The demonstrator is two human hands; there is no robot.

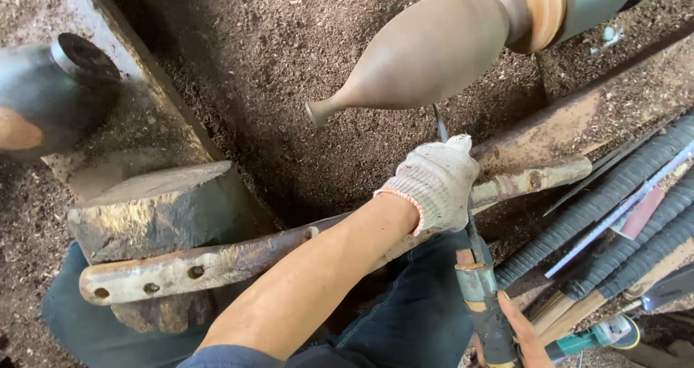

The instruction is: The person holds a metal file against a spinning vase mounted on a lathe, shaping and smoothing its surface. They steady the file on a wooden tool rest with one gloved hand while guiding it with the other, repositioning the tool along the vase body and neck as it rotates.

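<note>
A vase-shaped brown wooden piece (426,50) is mounted sideways on a lathe, fixed at its wide end to an orange wooden disc (538,3). My left hand (434,184), in a white knit glove, presses a long chisel down on a rusty metal rest bar (217,259). The thin blade tip (439,126) pokes out above the glove, just under the wooden piece. My bare right hand (517,332) grips the chisel's handle (481,296) low at the bottom edge, above my jeans.
Sawdust (275,64) covers the lathe bed. A grey wooden block (159,209) supports the rest bar at left. A dark metal lathe part (50,93) sits at far left. Several long tools with black wrapped handles (614,194) lie at right.
</note>
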